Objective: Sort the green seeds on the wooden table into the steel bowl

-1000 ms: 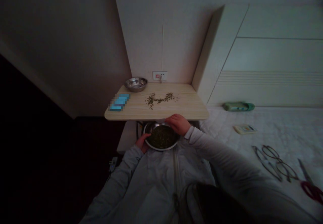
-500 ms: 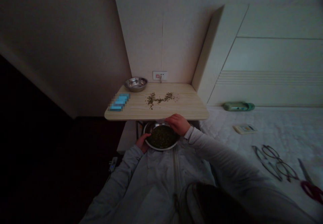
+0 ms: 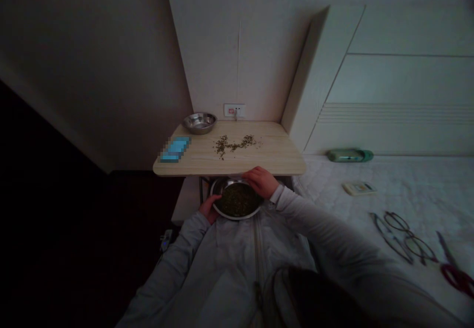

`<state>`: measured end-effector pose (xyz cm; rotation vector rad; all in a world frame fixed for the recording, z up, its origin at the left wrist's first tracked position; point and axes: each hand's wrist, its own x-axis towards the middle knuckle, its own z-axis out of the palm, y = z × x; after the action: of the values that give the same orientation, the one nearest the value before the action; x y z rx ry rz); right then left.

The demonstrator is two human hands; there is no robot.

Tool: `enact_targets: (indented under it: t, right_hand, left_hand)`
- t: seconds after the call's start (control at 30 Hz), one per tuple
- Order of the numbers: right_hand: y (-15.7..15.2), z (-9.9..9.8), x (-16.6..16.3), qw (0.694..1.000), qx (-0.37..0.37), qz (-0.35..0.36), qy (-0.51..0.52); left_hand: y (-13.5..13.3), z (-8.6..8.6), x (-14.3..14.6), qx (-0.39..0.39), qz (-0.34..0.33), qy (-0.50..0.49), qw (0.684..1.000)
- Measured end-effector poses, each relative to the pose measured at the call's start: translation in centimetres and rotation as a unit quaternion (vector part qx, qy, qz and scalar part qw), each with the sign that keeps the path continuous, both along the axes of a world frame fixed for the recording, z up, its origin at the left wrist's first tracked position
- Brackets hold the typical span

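A round metal bowl (image 3: 237, 216) rests in my lap, below the table's front edge. A mass of small dark green and brown bits (image 3: 239, 200) covers its bottom. My left hand (image 3: 210, 209) is closed on the bowl's left rim, thumb over the inside. Over the far right rim lies my right hand (image 3: 261, 183), its fingers drawn together and pointing left beside the table edge. Something pale shows by those fingertips, too dim to name. More small bits (image 3: 233, 146) lie scattered across the wooden table (image 3: 185, 167).
A second metal bowl (image 3: 200, 123) stands at the table's back left, behind a blurred blue-screened device (image 3: 175, 149). On the bed (image 3: 322, 185) at right lie a green bottle (image 3: 350, 155), a pale flat object (image 3: 359, 188), glasses (image 3: 398, 222) and red-handled scissors (image 3: 457, 278).
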<state>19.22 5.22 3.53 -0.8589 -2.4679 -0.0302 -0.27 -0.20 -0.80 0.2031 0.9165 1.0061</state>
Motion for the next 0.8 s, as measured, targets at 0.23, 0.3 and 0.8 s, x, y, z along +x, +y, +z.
enact_targets:
  t: [0.23,0.3,0.8]
  right_hand:
    - [-0.01,-0.11,0.01,1.000,-0.004,-0.002,0.004]
    - [-0.03,-0.07,0.00,1.000,-0.008,-0.001,0.006]
    - [0.09,-0.18,-0.09,1.000,-0.017,-0.002,0.011]
  left_hand:
    - [-0.03,0.11,0.02,-0.006,-0.001,0.015,1.000]
    - [-0.04,0.12,0.02,-0.003,-0.003,0.010,1.000]
    - [0.00,0.04,0.00,0.007,-0.004,0.025,1.000]
